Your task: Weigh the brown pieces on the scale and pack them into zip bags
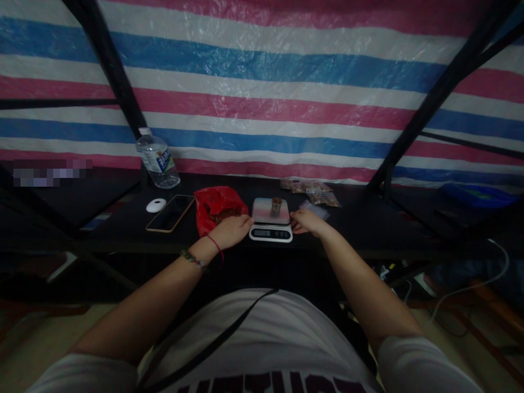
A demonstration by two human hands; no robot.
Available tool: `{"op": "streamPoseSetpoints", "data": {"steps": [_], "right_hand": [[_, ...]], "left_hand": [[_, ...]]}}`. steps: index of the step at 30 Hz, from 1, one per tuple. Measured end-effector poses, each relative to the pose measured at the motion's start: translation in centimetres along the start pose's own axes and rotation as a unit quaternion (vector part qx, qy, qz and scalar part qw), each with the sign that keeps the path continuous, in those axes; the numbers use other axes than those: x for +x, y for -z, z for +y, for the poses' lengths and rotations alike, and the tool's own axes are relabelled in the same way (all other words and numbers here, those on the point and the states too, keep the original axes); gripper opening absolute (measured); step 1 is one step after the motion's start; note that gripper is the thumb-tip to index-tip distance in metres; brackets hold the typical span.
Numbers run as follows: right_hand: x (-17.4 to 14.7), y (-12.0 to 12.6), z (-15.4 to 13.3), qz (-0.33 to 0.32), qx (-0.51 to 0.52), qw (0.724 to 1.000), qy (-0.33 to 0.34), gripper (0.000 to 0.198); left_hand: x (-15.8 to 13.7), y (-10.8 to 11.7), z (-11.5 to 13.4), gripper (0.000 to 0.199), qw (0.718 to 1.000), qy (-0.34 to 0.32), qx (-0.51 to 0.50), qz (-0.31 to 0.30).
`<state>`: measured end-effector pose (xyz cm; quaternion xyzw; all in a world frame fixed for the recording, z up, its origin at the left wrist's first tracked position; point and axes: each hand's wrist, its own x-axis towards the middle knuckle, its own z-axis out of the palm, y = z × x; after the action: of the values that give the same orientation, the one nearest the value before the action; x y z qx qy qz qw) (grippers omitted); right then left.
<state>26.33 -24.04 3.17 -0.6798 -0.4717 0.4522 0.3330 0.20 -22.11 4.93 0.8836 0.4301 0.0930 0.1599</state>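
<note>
A white digital scale sits near the table's front edge, with a small metal cup of brown contents upright on its platform. My left hand is at the scale's left side, fingers together against its edge. On the opposite side, my right hand has its curled fingers on the scale's right edge, so the scale is held between both hands. An open red plastic bag with brown loose material lies just behind my left hand. Beside my right hand are clear empty-looking plastic bags.
Several filled clear bags lie behind the scale to the right. To the left are a phone, a white round-edged object and a clear plastic bottle. Black frame posts and a striped sheet bound the black table.
</note>
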Motion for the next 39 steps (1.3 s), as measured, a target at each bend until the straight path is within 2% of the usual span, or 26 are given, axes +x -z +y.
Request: {"op": "streamPoseSetpoints", "data": {"steps": [3, 6, 8, 11, 13, 16, 19, 23, 26, 30, 34, 37, 39], "right_hand": [[-0.4, 0.0, -0.1, -0.019, 0.013, 1.000, -0.011, 0.020], [-0.2, 0.4, 0.1, -0.022, 0.022, 0.999, -0.020, 0.020], [0.4, 0.8, 0.4, 0.010, 0.011, 1.000, -0.018, 0.021], [1.5, 1.6, 1.1, 0.075, -0.017, 0.997, -0.009, 0.020], [2.1, 2.1, 1.6, 0.095, -0.028, 0.995, -0.003, 0.019], [2.7, 2.4, 2.3, 0.107, -0.041, 0.993, 0.008, 0.019], [3.0, 2.5, 2.9, 0.114, -0.051, 0.992, 0.024, 0.020], [3.2, 2.5, 3.4, 0.121, -0.051, 0.990, 0.043, 0.023], [3.3, 2.5, 3.6, 0.122, -0.047, 0.990, 0.052, 0.022], [3.4, 2.5, 3.7, 0.125, -0.033, 0.990, 0.054, 0.020], [3.6, 2.7, 3.9, 0.129, -0.008, 0.990, 0.055, 0.019], [3.7, 2.8, 4.0, 0.140, 0.009, 0.989, 0.057, 0.020], [3.7, 2.8, 4.0, 0.141, 0.017, 0.988, 0.059, 0.019]], "left_hand": [[-0.2, 0.9, 0.0, 0.048, 1.000, -0.006, 0.013, -0.012], [0.1, 2.0, -1.4, 0.043, 0.999, -0.009, 0.046, 0.021], [0.5, 2.7, -3.2, 0.039, 0.995, 0.014, 0.087, 0.036], [1.1, 3.0, -6.1, 0.036, 0.990, 0.046, 0.130, -0.009], [1.4, 2.8, -7.5, 0.038, 0.991, 0.022, 0.126, -0.031], [1.6, 2.2, -8.7, 0.050, 0.993, -0.028, 0.111, -0.032], [1.8, 1.9, -9.3, 0.057, 0.993, -0.036, 0.108, -0.013], [2.3, 1.9, -9.9, 0.046, 0.992, -0.039, 0.118, 0.034], [2.6, 1.9, -9.5, 0.041, 0.989, -0.084, 0.114, 0.053], [2.7, 1.8, -8.3, 0.041, 0.991, -0.108, 0.085, 0.004], [2.2, 2.4, -8.4, 0.043, 0.994, -0.065, 0.084, -0.024], [1.2, 3.7, -8.6, 0.036, 0.994, -0.027, 0.098, -0.032], [0.5, 4.7, -8.4, 0.035, 0.995, -0.023, 0.082, -0.050]]}}
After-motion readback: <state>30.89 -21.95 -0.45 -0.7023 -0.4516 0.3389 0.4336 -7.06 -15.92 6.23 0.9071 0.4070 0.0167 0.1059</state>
